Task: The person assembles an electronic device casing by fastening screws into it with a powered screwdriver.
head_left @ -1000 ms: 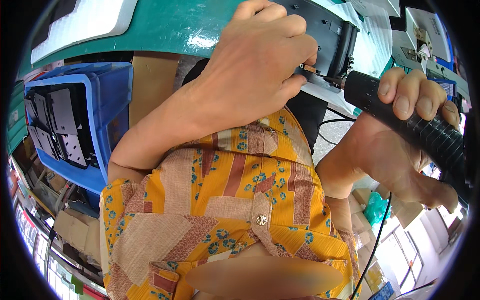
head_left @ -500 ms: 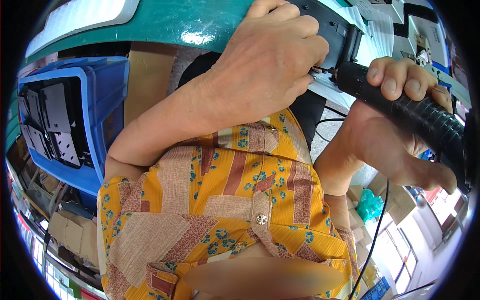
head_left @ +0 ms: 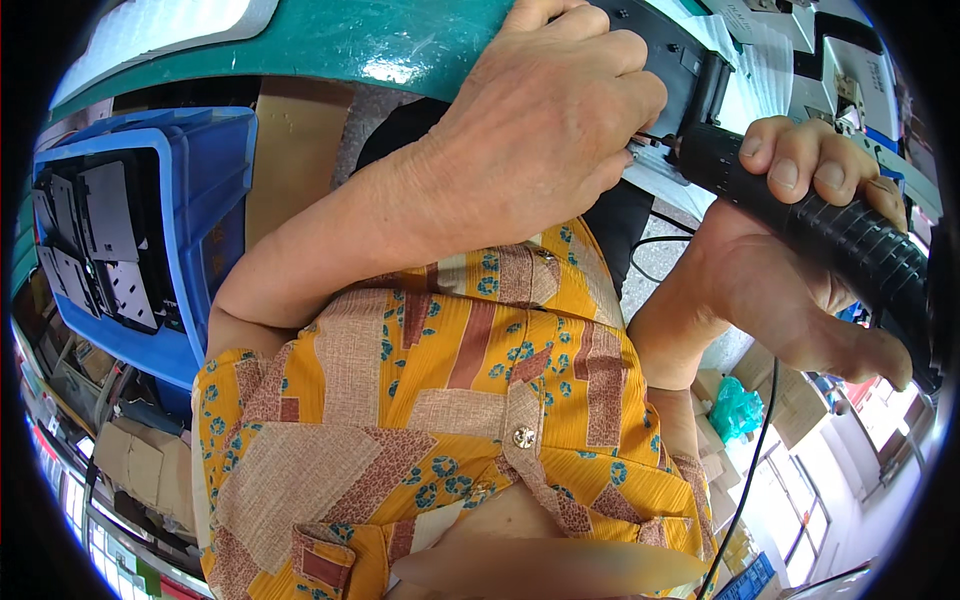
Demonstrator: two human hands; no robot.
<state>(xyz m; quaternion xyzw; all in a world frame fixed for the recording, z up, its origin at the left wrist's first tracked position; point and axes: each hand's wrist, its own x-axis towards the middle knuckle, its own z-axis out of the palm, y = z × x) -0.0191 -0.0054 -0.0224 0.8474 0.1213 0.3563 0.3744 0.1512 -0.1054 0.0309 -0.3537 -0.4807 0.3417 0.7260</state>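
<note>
At the far left, below the green bench edge (head_left: 330, 45), a blue plastic bin (head_left: 215, 190) stands stacked with flat black and grey plates (head_left: 105, 240). Moving right, the person's yellow patterned shirt (head_left: 440, 400) fills the middle of the view. Above it the left hand (head_left: 545, 125) lies closed over a black plastic housing (head_left: 665, 55) that rests on the bench, fingers curled down around its near edge so that the knuckles hide most of it. Its fingertips pinch at something small at the housing's lower right corner; what exactly they hold is too hidden to tell.

Right beside those fingertips sits the nose of a black powered screwdriver (head_left: 820, 225). The right hand (head_left: 790, 260) wraps around the barrel in a firm grip, fingers over the top and thumb underneath. The tool's long axis runs from lower right up to upper left, so its tip points straight at the housing corner under the left fingers, almost touching. The left hand is the nearer one to the housing, resting on it; the right stays behind the tool. A thin black cable (head_left: 745, 470) trails down from that side.
</note>
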